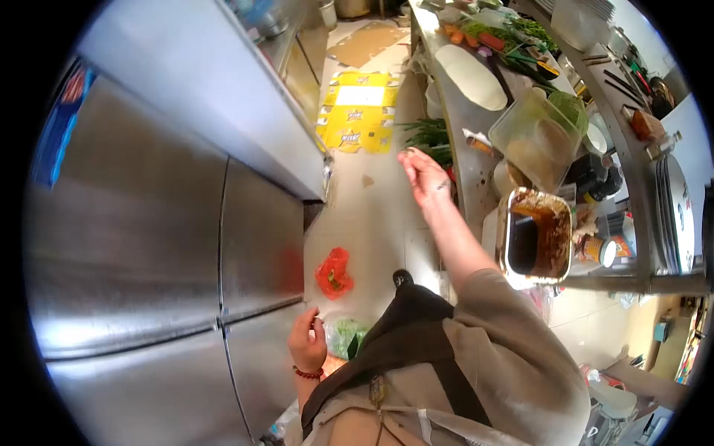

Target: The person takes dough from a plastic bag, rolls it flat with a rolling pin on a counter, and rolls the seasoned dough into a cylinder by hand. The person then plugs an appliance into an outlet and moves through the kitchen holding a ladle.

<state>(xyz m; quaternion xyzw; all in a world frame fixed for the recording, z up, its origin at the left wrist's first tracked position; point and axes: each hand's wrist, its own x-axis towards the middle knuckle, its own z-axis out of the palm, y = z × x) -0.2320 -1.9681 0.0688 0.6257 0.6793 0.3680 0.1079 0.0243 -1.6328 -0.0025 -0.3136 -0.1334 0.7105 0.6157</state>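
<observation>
My left hand (306, 343), with a red bead bracelet at the wrist, hangs near the steel cabinet doors. Its fingers are loosely bent and apart, and nothing shows in them. Close by are a red plastic bag (334, 273) on the floor and a clear bag of green vegetables (345, 337). My right hand (426, 177) reaches forward beside the counter with its fingers loosely extended; no held object shows. Just beyond it lie long leafy greens (430, 140), apart from the hand as far as I can see.
Steel cabinet doors (134, 245) line the left. On the right, a counter (470, 177) carries vegetables, a white oblong tray (470, 77), a clear plastic tub (537, 137) and a square container of dark sauce (535, 236). Flattened yellow cardboard (357, 115) covers floor ahead.
</observation>
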